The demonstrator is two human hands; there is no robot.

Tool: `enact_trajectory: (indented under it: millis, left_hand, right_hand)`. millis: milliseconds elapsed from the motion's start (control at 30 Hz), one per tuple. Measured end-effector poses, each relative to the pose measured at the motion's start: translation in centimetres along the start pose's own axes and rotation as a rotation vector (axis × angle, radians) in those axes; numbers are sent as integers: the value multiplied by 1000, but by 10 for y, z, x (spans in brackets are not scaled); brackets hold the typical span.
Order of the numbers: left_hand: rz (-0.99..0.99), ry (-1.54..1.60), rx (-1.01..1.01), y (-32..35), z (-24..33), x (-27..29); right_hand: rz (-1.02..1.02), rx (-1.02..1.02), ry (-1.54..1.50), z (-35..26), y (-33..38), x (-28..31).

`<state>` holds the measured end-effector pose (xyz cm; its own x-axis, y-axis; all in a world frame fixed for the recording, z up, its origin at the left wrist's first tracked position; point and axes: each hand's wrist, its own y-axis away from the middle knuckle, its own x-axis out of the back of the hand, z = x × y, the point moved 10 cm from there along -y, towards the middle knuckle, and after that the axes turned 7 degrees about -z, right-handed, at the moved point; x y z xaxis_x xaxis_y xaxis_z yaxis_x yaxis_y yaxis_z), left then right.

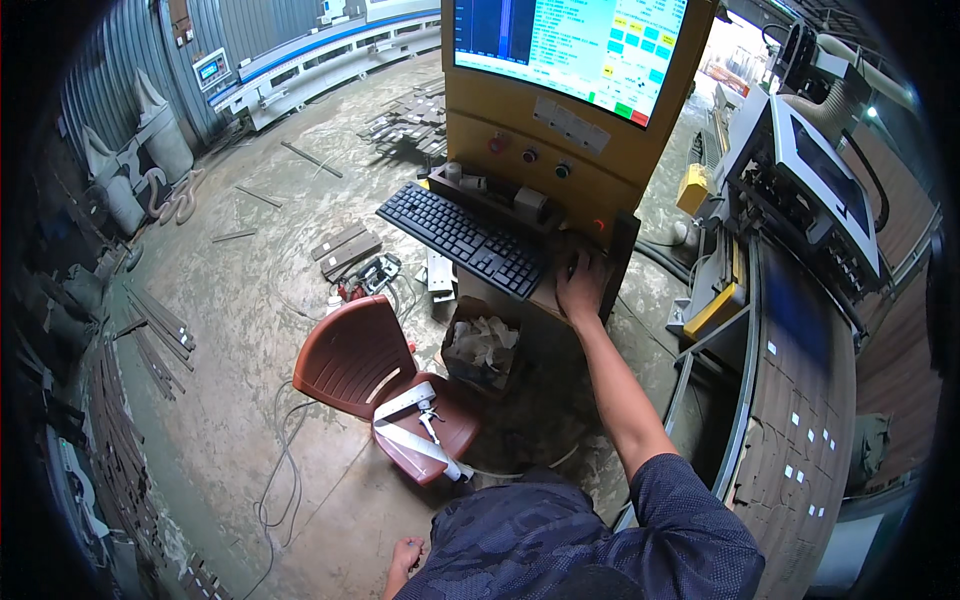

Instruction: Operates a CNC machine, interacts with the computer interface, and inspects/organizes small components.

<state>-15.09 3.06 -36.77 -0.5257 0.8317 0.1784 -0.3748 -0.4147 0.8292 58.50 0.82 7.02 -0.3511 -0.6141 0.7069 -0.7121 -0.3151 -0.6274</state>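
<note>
My right hand [582, 286] lies over a dark computer mouse [572, 264] on the shelf of a yellow control cabinet [470, 110], its fingers curved round it and hiding most of it. Left of that hand is a black keyboard [462, 238], set at a slant along the shelf. Above, a lit screen [575, 50] shows a dark panel, lines of text and coloured buttons. Low beside my body hangs my left hand [408, 552], small in view with its fingers curled in and nothing seen in them.
A brown chair [350, 355] holding a spray gun [430, 412] and white strips stands left of me, near a box of scraps [482, 345]. To the right, a machine head [815, 180] rises over a bed of labelled brown panels [775, 460]. Cables and wood strips lie about the floor.
</note>
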Motion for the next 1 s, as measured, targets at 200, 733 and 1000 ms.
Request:
enact_trajectory:
  millis: [200, 733, 1000]
  left_hand:
    - [-10, 32, 32, -4, -7, 1]
    - [-1, -7, -5, -12, 5, 3]
    - [105, 81, -64, -23, 21, 14]
  right_hand:
    - [-17, -9, -13, 2, 0, -3]
    - [-65, -41, -82, 1, -1, -5]
    - [5, 19, -77, -14, 4, 15]
